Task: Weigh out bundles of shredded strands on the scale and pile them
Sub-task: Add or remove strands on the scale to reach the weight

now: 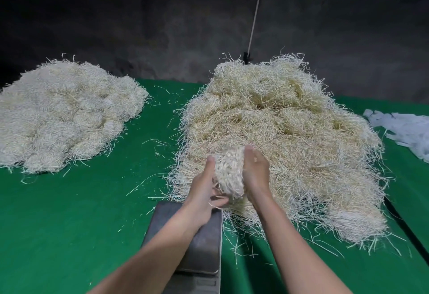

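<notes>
The bundle of shredded strands (pixel 228 173), pale and stringy, is gripped between the left hand (pixel 204 192) and right hand (pixel 255 170), fingers curled round it, over the far end of the flat grey scale (pixel 202 247), whose near part seems cut off below. Behind sprawls a loose straw-coloured heap (pixel 283 136); rounded bundles (pixel 65 117) lie piled well left on the green bench (pixel 69 224).

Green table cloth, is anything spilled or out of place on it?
Yes: loose pale shredded strands lie scattered on the green cloth between the whitish left pile and the larger yellowish right heap, and beside the grey metal scale plate. Nothing looks damaged.
</notes>
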Demonstrator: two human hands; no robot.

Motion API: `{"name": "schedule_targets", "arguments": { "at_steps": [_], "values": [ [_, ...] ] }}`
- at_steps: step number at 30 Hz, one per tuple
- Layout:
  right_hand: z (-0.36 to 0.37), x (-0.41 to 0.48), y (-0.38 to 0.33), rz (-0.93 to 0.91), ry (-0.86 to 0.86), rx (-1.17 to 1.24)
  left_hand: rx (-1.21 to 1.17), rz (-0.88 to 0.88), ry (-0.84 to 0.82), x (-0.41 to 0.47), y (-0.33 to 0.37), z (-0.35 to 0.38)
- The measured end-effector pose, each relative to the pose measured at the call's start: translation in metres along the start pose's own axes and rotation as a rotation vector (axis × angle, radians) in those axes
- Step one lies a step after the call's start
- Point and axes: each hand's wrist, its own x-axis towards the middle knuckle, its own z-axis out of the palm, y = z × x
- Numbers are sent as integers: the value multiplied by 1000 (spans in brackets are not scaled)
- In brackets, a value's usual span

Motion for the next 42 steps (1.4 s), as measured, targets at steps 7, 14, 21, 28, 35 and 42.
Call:
{"name": "schedule_targets", "arguments": {
  "at_steps": [7,14,21,28,35,42],
  "values": [
    [22,-42,5,-469,-36,-358,-142,-39,262,11,0,7],
    [28,-66,6,-335,-153,-230,109,166,286,9,22,3],
    [24,-64,2,-328,-48,-217,-30,33,205,3,16,9],
    [8,-32,14,-317,-5,-278,250,-68,173,4,3,7],
    [-3,-25,-14,-242,-473,0,430,215,160,18,28,0],
    [-4,-3,-19,41,-68,196,232,330,-28,-6,8,-5]
  ]
}}
